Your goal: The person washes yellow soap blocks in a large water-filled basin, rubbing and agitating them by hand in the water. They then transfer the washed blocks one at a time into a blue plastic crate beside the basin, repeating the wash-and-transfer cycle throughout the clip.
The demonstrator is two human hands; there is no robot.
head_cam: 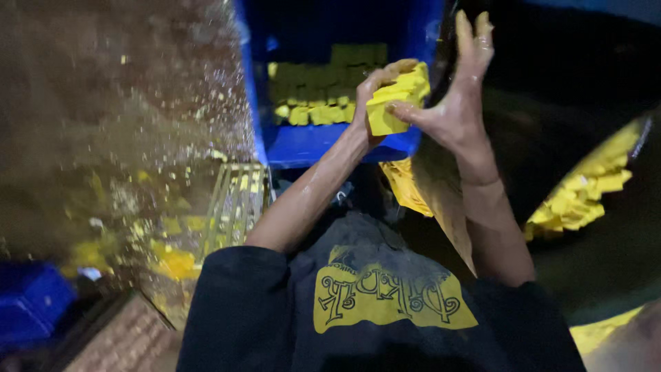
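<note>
a wet brown floor point(103, 89), speckled with yellow bits, carries a blue crate point(330, 145) with rows of yellow blocks point(317, 93) inside. beside the crate a small slatted rack point(237, 200) lies on the floor among yellow scraps point(172, 262). another blue crate point(31, 303) sits at the lower left, near a ridged mat point(120, 337).

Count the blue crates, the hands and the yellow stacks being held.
Blue crates: 2, far crate and near-left crate.
Hands: 2, left hand and right hand.
Held yellow stack: 1.
Total: 5.
</note>
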